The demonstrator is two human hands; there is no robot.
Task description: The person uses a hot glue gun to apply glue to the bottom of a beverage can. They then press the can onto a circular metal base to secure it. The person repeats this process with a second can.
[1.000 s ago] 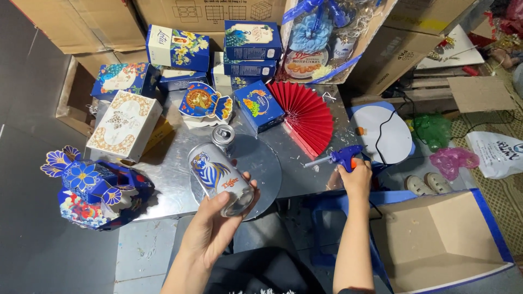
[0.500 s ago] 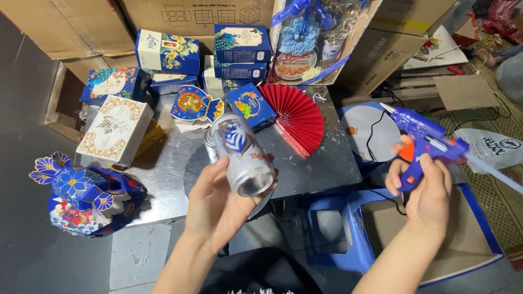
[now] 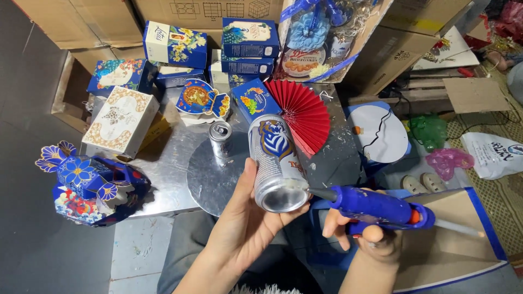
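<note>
Cluttered metal table (image 3: 163,179) below; nearest, the left hand (image 3: 248,218) wraps a drink can (image 3: 277,163), tilted, its base toward the camera. Right hand (image 3: 370,239) grips a blue glue gun (image 3: 376,209), nozzle touching the can's base rim from the right. Beyond lies a red paper fan (image 3: 305,114)

This looks like a small packing and craft workshop where gift sets are put together. Stacked cardboard cartons (image 3: 81,24) line the back wall, and a paint-flecked metal table (image 3: 163,179) carries decorated gift boxes (image 3: 175,43), a red paper fan (image 3: 305,114) and a round silver board (image 3: 210,177). A wrapped gift hamper (image 3: 321,38) stands behind them. A blue glue gun (image 3: 376,209) is in use, and loose bags (image 3: 493,155) and sandals (image 3: 422,184) lie on the floor.
</note>
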